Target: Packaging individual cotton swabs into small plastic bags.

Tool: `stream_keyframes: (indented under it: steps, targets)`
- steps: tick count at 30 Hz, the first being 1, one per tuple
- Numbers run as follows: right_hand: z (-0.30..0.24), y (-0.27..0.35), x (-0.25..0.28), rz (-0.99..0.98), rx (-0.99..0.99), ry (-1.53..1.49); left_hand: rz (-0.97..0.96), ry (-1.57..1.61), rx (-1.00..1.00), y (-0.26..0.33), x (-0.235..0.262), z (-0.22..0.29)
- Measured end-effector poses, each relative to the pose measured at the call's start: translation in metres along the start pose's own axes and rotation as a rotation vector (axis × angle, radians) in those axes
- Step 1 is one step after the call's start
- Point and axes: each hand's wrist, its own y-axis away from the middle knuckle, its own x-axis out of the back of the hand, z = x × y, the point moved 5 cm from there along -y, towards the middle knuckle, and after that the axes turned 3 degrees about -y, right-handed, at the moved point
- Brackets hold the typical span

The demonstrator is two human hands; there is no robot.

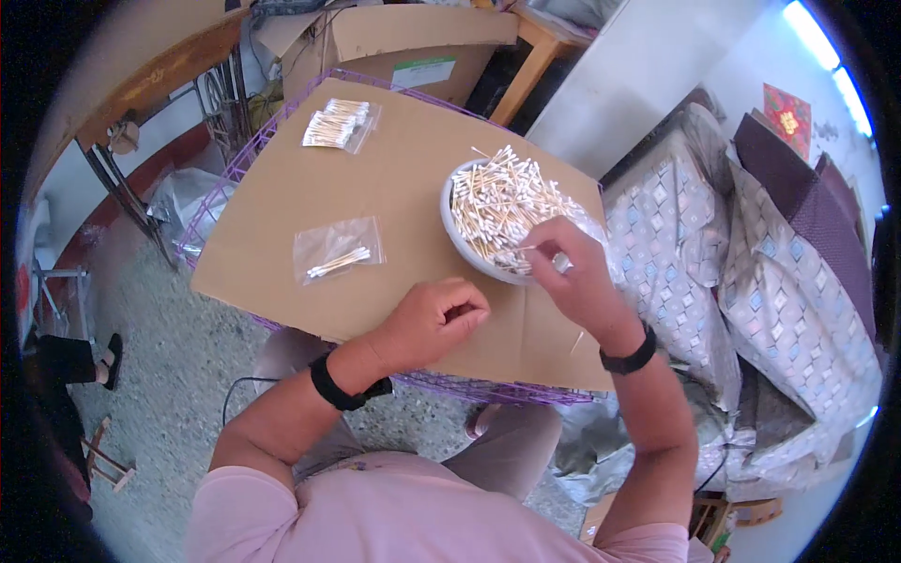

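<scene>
Caught the right hand (574, 265) at the near right side of a white bowl (448, 211), with thumb and forefinger pinched on one cotton swab (518, 248). Saw the bowl heaped above its rim with a swab pile (507, 197), pointing every which way. Noted it standing on the right half of a brown cardboard sheet (404, 183).

Found the left hand (432, 314) near the sheet's front edge, well apart from the right, loosely curled with thumb close to forefinger. Couldn't tell from above whether closed on anything or just relaxed.

Logged two clear bags on the left half. Near one (362, 235): lying flat, with a few swabs (340, 263) inside. Far one (363, 139): packed much fuller with a bundle of swabs (330, 129). Also spotted a loose thin stick (577, 342) on the sheet, just left of the right wrist.

Saw purple wire mesh (469, 387) under the sheet, showing along its edges. Noted an open carton (404, 61) beyond the far edge and a diamond-patterned cover (671, 211) draped to the right. At far left, picked out another person's sandalled foot (110, 364) on the speckled floor (178, 324).
</scene>
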Motion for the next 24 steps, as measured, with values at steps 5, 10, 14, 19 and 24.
stream_keyframes:
  steps: [5,10,14,19,24]
  targets:
    - [0.013,0.048,-0.006,0.552,-0.251,-0.662,0.079,0.094,0.065,-0.004,0.002,-0.013]
    - [-0.005,0.087,-0.039,0.748,-0.321,-0.742,0.043,0.365,0.149,-0.006,-0.001,-0.020]
    - [-0.017,0.091,-0.053,0.686,-0.365,-0.799,0.018,0.365,0.141,0.000,0.000,-0.019]
    - [-0.010,0.108,-0.070,0.733,-0.414,-0.883,-0.038,0.286,0.192,0.002,-0.006,-0.014]
    - [0.000,0.116,-0.089,0.673,-0.465,-0.778,0.034,0.367,0.086,0.005,-0.003,-0.014]
